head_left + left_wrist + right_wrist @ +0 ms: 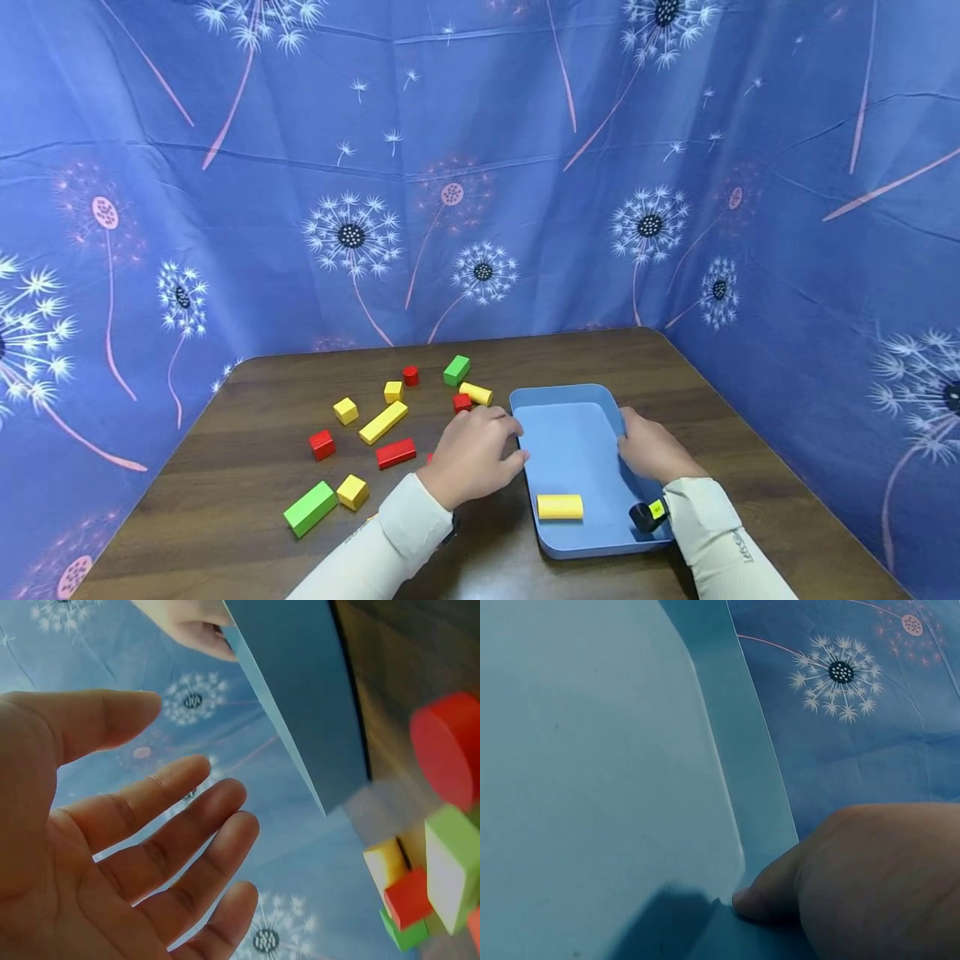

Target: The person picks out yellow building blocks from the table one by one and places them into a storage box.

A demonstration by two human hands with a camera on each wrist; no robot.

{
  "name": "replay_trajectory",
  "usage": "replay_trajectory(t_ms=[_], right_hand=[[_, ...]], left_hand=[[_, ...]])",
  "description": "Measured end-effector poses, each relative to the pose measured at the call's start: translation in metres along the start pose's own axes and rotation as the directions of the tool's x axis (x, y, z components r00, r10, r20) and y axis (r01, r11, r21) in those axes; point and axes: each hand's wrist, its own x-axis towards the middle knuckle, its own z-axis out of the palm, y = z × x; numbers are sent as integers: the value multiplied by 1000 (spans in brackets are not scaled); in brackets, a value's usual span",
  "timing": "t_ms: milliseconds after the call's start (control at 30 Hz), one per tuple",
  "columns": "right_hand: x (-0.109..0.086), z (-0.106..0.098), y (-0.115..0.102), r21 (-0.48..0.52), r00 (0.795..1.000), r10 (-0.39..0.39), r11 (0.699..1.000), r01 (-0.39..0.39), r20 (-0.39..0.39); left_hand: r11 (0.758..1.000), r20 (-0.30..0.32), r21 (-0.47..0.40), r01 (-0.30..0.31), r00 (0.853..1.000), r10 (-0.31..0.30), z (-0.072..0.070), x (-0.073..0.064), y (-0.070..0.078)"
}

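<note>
A blue tray (573,433) lies on the right part of the table, with a yellow cylinder (559,507) on its floor near the front. My right hand (656,448) grips the tray's right wall, its thumb (761,896) bent over to the inside in the right wrist view. Beside the left rim hovers my left hand (480,454), fingers loosely bent and apart. Nothing lies in that palm (90,900) in the left wrist view, where the tray's wall (300,697) stands a short way off from the fingertips.
Left of the tray several blocks are scattered, among them a green block (311,508), a long yellow block (383,422), a red block (395,453) and another yellow cylinder (476,393). A blue dandelion-print curtain (525,167) hangs behind the wooden table (247,433).
</note>
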Motion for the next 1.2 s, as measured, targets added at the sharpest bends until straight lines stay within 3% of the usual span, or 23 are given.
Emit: replay_trajectory(t_ms=[233, 433, 733, 1067, 1200], right_hand=[[1, 0, 0, -4, 1000, -10, 1000, 10, 14], [3, 2, 5, -14, 999, -24, 1000, 24, 22], [7, 0, 5, -20, 999, -41, 999, 42, 19], [6, 0, 3, -6, 999, -28, 1000, 28, 22], [6, 0, 2, -1, 999, -22, 1000, 22, 29]], left_hand=[[992, 0, -28, 119, 993, -119, -13, -7, -24], [983, -34, -65, 169, 985, -172, -19, -11, -46], [968, -88, -19, 249, 964, -250, -30, -16, -80], [937, -51, -4, 350, 935, -350, -31, -21, -100], [934, -50, 2, 356, 933, -356, -31, -23, -106]])
